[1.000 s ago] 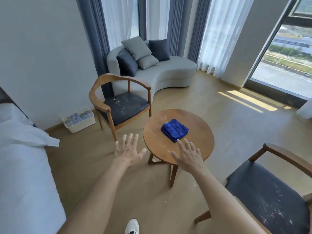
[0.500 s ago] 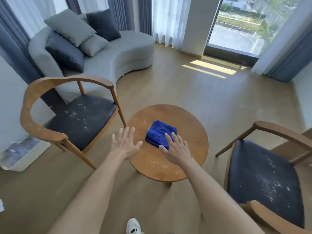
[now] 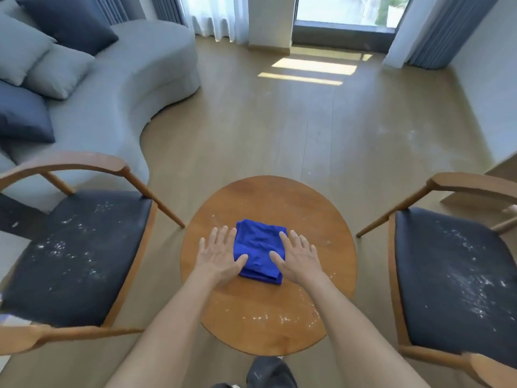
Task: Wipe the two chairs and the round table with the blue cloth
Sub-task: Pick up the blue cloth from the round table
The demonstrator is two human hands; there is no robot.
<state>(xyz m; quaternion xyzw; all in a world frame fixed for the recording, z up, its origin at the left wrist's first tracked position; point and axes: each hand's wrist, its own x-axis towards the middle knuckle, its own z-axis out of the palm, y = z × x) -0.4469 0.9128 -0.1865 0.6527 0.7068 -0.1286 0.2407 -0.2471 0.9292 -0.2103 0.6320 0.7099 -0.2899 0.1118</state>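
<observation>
My flat left hand [image 3: 217,259] and right hand [image 3: 300,257] flanked the folded blue cloth [image 3: 258,249], gripping nothing; the round wooden table [image 3: 268,317] and 2 dark-seated wooden chairs [image 3: 72,256] remained dusty.

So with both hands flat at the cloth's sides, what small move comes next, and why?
Probably curl the right hand around the cloth and lift it. It lies folded on the table, ungripped, left hand open at its other edge, while white specks cover table and both chair seats.
</observation>
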